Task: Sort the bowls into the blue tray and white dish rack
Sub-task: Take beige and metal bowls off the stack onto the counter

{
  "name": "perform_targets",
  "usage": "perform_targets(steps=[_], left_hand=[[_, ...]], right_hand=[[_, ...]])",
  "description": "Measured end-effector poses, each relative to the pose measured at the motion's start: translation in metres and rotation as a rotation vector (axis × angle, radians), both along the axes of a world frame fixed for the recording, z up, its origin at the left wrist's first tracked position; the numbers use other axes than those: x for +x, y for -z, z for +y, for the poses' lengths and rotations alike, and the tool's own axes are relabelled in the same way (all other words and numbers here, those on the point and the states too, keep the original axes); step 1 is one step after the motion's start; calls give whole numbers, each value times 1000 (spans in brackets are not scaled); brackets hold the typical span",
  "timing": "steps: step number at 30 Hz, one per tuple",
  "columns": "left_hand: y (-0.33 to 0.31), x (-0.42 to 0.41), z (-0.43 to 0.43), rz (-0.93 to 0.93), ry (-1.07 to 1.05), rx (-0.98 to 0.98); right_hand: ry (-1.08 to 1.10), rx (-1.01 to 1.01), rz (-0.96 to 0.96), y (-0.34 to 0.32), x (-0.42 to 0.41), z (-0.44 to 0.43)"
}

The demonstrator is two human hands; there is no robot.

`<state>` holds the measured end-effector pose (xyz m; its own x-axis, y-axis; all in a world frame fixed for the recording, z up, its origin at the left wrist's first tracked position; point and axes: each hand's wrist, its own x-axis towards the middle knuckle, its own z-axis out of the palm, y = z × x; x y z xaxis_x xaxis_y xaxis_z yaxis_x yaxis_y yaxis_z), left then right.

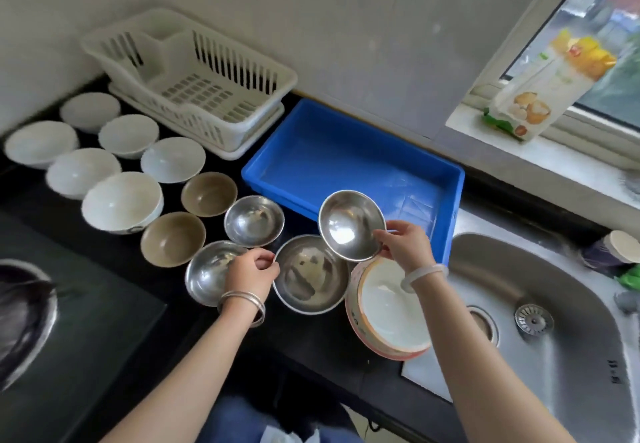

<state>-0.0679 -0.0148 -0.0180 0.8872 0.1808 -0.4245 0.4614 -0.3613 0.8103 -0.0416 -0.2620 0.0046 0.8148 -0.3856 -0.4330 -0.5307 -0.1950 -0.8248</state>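
Observation:
My right hand (405,245) holds a small steel bowl (348,222) by its rim, tilted, in the air just in front of the empty blue tray (446,196). My left hand (251,274) pinches the rim of a larger steel bowl (308,276) that stands on the black counter. Two more steel bowls (207,271) (254,220) sit beside it. Two brown bowls (173,238) (209,193) and several white bowls (121,200) stand to the left. A big pink-rimmed bowl (388,311) lies under my right wrist. The white dish rack (194,78) at the back holds nothing.
A steel sink (554,321) with a drain strainer is on the right. A gas burner (24,311) is at the left edge. On the window sill stands a printed carton (540,96). A cup (613,248) sits behind the sink.

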Motion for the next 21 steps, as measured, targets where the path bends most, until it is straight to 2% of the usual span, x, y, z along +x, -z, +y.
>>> perform_targets(steps=[12, 21], left_hand=[[32, -37, 22, 107, -89, 136], [41, -43, 26, 132, -99, 184]], right_hand=[[-174, -116, 243, 50, 34, 49], [-226, -205, 337, 75, 40, 57]])
